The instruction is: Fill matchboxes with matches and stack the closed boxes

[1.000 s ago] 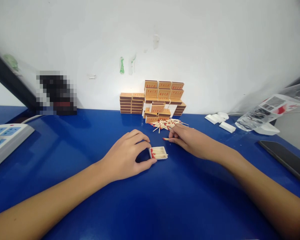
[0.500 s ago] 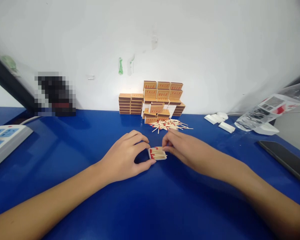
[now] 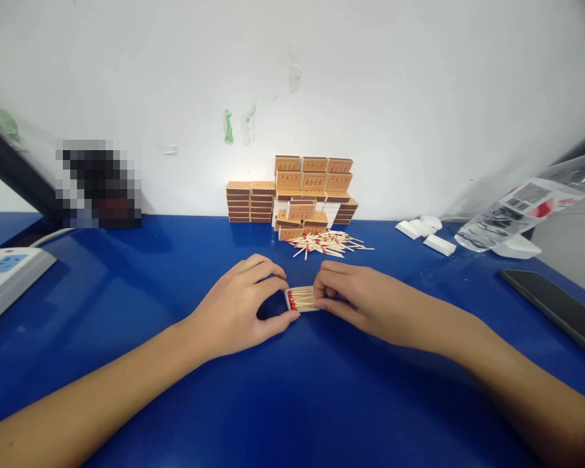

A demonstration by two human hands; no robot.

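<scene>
A small white matchbox tray (image 3: 301, 298) filled with red-tipped matches lies on the blue table (image 3: 292, 403). My left hand (image 3: 238, 305) grips its left end between thumb and fingers. My right hand (image 3: 353, 299) is closed on its right end, fingertips pressed against the tray and the match ends. Behind them lies a loose pile of matches (image 3: 329, 242). Stacked orange matchboxes (image 3: 302, 195) stand against the wall.
A white power strip (image 3: 4, 279) sits at the left edge. Small white trays (image 3: 426, 234) and a clear plastic bag (image 3: 517, 218) lie at the right, with a dark phone (image 3: 556, 309) near the right edge. A pixelated dark object (image 3: 97, 185) stands back left.
My right hand has come back from the loose pile with a match to the right end of the tray. My left hand has kept its grip on the tray.
</scene>
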